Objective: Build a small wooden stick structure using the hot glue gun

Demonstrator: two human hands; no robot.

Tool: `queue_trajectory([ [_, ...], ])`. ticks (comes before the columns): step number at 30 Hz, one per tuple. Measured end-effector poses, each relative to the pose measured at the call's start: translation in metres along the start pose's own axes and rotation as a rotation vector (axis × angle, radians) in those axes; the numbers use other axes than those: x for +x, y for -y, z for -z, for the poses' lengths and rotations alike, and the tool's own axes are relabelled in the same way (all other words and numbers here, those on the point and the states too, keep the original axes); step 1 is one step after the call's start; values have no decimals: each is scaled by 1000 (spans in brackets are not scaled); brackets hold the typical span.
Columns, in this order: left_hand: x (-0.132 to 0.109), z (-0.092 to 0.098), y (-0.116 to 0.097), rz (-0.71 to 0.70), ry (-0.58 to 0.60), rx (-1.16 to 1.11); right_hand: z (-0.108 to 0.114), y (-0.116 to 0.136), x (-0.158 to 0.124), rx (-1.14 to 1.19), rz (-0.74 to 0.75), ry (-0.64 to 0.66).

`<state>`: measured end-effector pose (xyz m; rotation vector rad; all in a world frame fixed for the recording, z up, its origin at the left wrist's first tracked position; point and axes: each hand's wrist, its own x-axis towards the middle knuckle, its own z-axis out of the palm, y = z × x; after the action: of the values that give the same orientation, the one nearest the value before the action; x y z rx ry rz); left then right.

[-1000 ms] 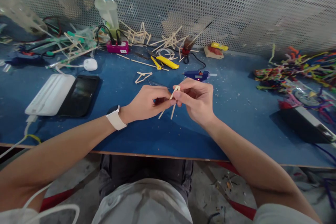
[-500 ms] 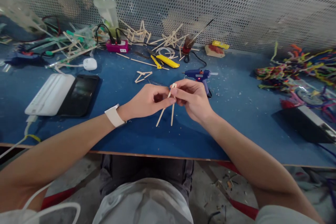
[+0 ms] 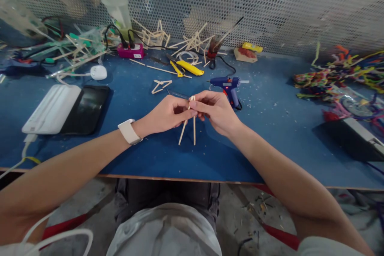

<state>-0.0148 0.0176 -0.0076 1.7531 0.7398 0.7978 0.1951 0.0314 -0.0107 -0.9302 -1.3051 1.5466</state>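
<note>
Wooden sticks (image 3: pixel 189 122), thin and pale, meet in a narrow V at frame centre, pinched at the tip by left hand (image 3: pixel 166 114) and right hand (image 3: pixel 217 111) above the speckled blue table (image 3: pixel 270 136).

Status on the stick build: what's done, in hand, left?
Done: a small glued stick triangle lies on the blue table, and more stick frames sit by the mesh wall. In hand: the left hand and right hand pinch two sticks together at their tops, legs splayed. Left: this pair has no cross piece; loose sticks and the glue gun wait nearby.
</note>
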Motion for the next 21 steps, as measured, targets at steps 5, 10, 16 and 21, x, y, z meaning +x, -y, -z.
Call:
queue_trajectory([
  [5, 3, 0, 5, 14, -18, -36, 5, 9, 0, -276, 189, -23],
  [10, 4, -2, 11, 54, -37, -95, 32, 57, 1, -605, 563, -354],
  [16, 5, -2, 14, 83, -39, -124, 93, 79, 20, -657, 761, -525],
  [21, 5, -2, 11, 110, -33, -107, 138, 34, 32, -360, 729, -409],
])
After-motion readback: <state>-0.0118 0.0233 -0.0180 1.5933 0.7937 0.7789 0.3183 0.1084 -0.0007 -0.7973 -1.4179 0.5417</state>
